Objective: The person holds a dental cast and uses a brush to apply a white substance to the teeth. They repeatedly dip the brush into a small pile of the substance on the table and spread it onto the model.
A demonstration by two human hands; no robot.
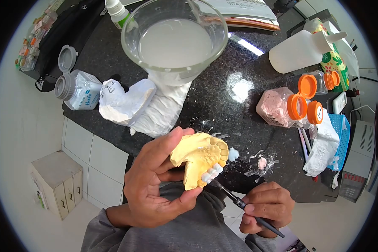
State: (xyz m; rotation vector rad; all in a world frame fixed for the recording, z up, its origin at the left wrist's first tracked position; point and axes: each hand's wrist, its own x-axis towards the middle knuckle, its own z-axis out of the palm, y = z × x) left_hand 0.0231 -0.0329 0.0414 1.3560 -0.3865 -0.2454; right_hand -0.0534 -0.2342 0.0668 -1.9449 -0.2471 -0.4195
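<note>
My left hand (155,185) holds a yellow dental cast (199,155) between thumb and fingers, its row of teeth facing up and right. Whitish tooth-shaped material (212,172) sits on the cast's lower right side. My right hand (269,206) grips a thin black-handled tool (239,202), and the tool's tip is at the whitish material. Just right of the cast, a light blue lump (233,155) lies on the dark countertop (206,109). Farther right is a small pink lump (262,163) with white smears around it.
A glass bowl of cloudy liquid (174,42) stands behind the cast on a white cloth (166,107). At left are a white cast (126,101) and a lidded jar (82,90). A pink powder jar (277,107), white bottle (296,51) and crumpled tissue (322,149) are at right.
</note>
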